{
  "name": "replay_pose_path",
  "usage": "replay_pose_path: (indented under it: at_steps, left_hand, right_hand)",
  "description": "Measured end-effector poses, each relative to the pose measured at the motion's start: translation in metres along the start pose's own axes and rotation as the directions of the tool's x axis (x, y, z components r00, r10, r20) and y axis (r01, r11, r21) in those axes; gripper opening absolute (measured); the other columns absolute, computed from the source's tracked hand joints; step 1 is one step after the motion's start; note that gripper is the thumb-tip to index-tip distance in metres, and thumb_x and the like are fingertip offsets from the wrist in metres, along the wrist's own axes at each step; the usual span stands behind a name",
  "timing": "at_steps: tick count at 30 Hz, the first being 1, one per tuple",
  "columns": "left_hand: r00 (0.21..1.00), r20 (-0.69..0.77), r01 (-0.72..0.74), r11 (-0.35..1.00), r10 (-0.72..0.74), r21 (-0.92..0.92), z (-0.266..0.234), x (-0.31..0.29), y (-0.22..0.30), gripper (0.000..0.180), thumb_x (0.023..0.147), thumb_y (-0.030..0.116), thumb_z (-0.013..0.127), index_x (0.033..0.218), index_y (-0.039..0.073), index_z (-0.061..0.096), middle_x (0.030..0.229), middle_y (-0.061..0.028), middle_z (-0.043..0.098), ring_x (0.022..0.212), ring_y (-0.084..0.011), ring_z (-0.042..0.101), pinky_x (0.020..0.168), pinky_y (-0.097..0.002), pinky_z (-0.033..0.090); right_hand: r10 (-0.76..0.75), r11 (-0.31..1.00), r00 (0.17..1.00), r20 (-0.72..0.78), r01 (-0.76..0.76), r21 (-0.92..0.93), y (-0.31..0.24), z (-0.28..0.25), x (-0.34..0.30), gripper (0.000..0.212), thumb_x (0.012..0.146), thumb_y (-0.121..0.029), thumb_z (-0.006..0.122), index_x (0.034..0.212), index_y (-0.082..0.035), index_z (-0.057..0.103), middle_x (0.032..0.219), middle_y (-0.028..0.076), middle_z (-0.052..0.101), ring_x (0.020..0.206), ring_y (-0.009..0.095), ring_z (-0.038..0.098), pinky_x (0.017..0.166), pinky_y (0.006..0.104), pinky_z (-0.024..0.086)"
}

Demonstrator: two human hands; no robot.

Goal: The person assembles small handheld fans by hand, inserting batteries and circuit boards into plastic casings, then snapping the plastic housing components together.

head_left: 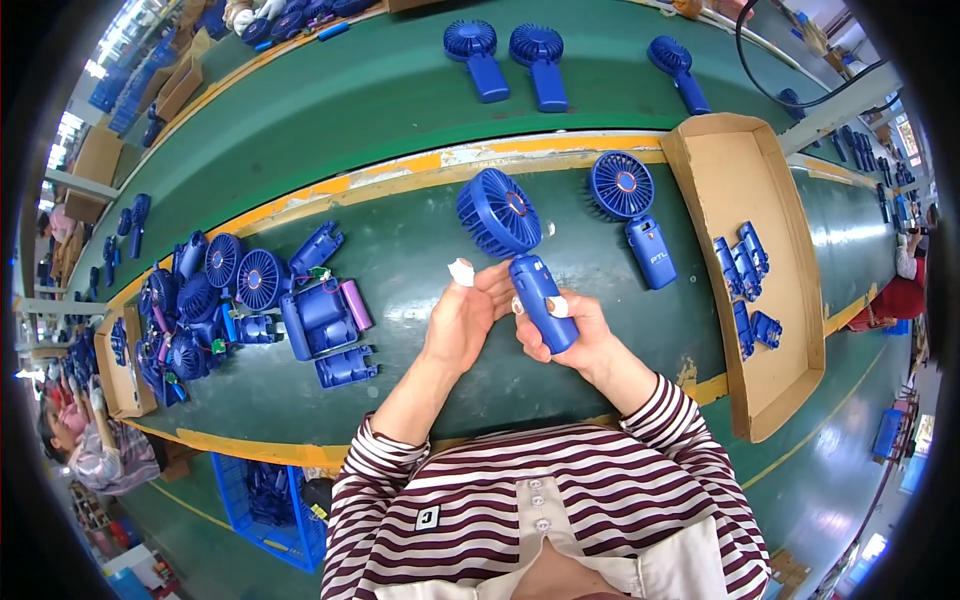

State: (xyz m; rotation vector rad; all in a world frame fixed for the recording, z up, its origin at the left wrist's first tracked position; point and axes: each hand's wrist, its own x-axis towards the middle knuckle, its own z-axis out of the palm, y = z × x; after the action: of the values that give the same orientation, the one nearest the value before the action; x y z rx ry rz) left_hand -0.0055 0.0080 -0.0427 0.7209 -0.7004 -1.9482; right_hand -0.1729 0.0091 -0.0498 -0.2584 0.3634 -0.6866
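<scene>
A blue handheld fan is gripped by its handle in my right hand, its round caged head pointing away from me. White tape wraps the thumb of that hand. Close by on the left, my left hand has its fingers stretched out beside the top of the handle, with white tape on its thumb. Whether its fingertips touch the fan I cannot tell. Another blue handheld fan lies on the green worktable to the right, its head uppermost.
Blue fan heads, housings and batteries form a pile at the left. On the right, a shallow cardboard tray holds several blue housing parts. Beyond the yellow edge, several fans lie on a green conveyor belt. A blue crate stands below the table.
</scene>
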Motion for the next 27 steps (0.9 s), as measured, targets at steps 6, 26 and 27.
replay_pose_path:
  at_steps: [6, 26, 27]
  left_hand:
    - [0.998, -0.057, 0.010, 0.999, -0.008, 0.032, 0.010, 0.012, 0.006, 0.053, 0.081, 0.023, 0.058, 0.123, -0.002, 0.039, 0.111, -0.0193, 0.054, 0.098, -0.0266, 0.056, 0.086, -0.0379, 0.045]
    - [0.615, -0.156, 0.011, 0.190, 0.773, 0.982, -0.092, 0.147, 0.133, 0.051, 0.064, 0.022, 0.067, 0.110, 0.001, 0.056, 0.114, -0.0209, 0.051, 0.103, -0.0316, 0.052, 0.089, -0.0372, 0.041]
    - [0.638, -0.135, -0.039, 0.207, 0.758, 0.978, -0.086, 0.123, 0.133, 0.047, 0.065, 0.021, 0.067, 0.107, 0.001, 0.058, 0.111, -0.0195, 0.053, 0.098, -0.0294, 0.054, 0.086, -0.0358, 0.043]
  right_hand:
    - [0.008, 0.994, 0.997, 0.075, -0.016, 0.106, 0.008, -0.010, 0.019, 0.047, 0.078, -0.035, 0.055, 0.106, 0.002, 0.049, 0.076, 0.023, 0.058, 0.060, 0.031, 0.059, 0.046, 0.0335, 0.047]
    - [-0.426, 0.457, 0.905, -0.003, 0.213, -0.863, 0.038, -0.016, 0.034, 0.019, 0.081, -0.001, 0.054, 0.100, 0.003, 0.055, 0.075, 0.008, 0.063, 0.059, 0.010, 0.059, 0.051, 0.0210, 0.048]
    - [-0.428, 0.468, 0.904, -0.006, 0.216, -0.857, 0.038, -0.015, 0.034, 0.019, 0.082, -0.002, 0.054, 0.100, 0.002, 0.055, 0.074, 0.008, 0.063, 0.059, 0.010, 0.059, 0.051, 0.0209, 0.048]
